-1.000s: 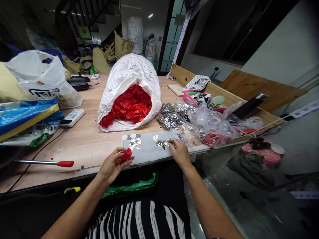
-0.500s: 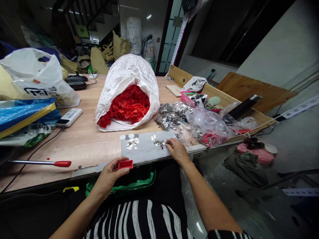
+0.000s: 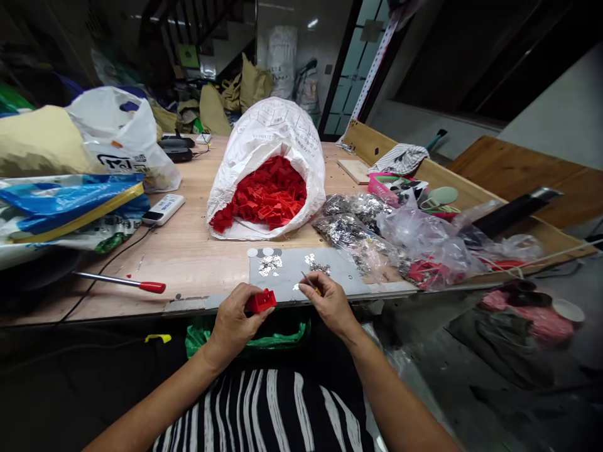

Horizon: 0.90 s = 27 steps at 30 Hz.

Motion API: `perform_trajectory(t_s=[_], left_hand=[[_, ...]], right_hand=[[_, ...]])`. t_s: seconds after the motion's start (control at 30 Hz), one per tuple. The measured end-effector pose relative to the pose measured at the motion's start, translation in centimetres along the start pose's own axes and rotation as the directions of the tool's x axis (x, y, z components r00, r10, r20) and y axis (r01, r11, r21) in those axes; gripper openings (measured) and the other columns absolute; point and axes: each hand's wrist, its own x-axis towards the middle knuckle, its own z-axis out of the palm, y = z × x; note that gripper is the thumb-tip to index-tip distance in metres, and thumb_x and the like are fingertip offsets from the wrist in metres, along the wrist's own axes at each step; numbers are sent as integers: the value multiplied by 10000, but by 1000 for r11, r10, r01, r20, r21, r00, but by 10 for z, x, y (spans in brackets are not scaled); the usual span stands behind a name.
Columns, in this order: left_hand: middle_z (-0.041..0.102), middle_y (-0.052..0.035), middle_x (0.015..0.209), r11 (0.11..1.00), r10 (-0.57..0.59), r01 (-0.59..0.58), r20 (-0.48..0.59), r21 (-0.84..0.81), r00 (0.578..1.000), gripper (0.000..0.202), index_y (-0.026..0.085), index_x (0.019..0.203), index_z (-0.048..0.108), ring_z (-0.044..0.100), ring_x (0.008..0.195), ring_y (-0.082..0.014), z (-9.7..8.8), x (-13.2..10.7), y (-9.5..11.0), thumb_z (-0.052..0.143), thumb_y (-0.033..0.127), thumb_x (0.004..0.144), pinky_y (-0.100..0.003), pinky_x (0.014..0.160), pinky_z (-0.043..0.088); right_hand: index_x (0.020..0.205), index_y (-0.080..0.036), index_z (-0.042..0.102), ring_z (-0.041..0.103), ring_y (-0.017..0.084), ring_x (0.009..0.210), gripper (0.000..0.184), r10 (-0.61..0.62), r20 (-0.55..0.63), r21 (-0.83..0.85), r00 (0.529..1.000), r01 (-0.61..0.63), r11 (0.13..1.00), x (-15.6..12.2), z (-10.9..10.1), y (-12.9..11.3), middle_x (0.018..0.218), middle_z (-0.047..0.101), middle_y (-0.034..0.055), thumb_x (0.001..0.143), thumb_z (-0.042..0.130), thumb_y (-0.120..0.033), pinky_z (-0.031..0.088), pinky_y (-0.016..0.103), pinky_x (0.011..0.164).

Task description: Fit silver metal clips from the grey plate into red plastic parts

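one piece (image 3: pixel 262 301), bright red, boxy, in left hand (image 3: pixel 235 319)

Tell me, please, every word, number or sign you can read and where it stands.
No text reads with certainty.
Open white sack: print, too blurred to read.
White carrier bag: bold black mark, creased, unreadable.
White device: small print, too blurred.
Far white sack: faint print, too blurred.

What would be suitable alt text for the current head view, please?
A person's left hand holds a small red part and the right hand a thin tool at a wooden bench's edge. Beyond them, small silvery bits lie on a grey sheet, before an open white sack of red pieces.
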Motion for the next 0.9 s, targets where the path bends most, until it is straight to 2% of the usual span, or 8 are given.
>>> perform_trajectory(t_s=[0.17,0.3,0.43,0.73,0.9], left_hand=[[618,-32,810,999,-26,25,26,39,999,182,195,900,589,596,731,-159,0,1,3,672,291,769,-263,669,473],[621,-33,814,999,-28,27,31,28,999,166,202,902,594,599,750,-167,-1,2,5,666,272,770,-265,684,471],[619,-33,804,1000,-1,1,33,18,999,153,192,905,599,591,747,-163,-1,2,7,662,232,771,-262,686,465],[626,-33,800,1000,17,-17,7,3,1000,159,193,928,607,587,741,-157,2,-3,7,647,273,797,-260,674,465],[636,-37,814,1000,-25,25,-12,-2,1000,161,205,928,617,593,739,-158,1,-5,8,649,289,794,-261,661,473]], right_hand=[[867,-206,631,581,152,676,134,-74,75,-54,994,78,995,-8,27,-28,779,661,20,856,576,-328,446,256,648],[880,-219,636,588,166,699,99,-175,150,-129,973,195,972,-10,33,-32,793,646,38,871,543,-251,450,273,659],[883,-216,636,591,170,734,106,-212,189,-135,959,240,961,-10,33,-31,797,622,40,873,531,-208,455,273,678],[904,-209,644,577,161,758,116,-218,188,-84,958,237,968,-11,35,-33,825,605,40,891,530,-225,445,270,697],[844,-197,657,539,148,713,208,-122,258,12,958,123,992,-10,33,-31,791,573,30,909,508,-326,430,263,664]])
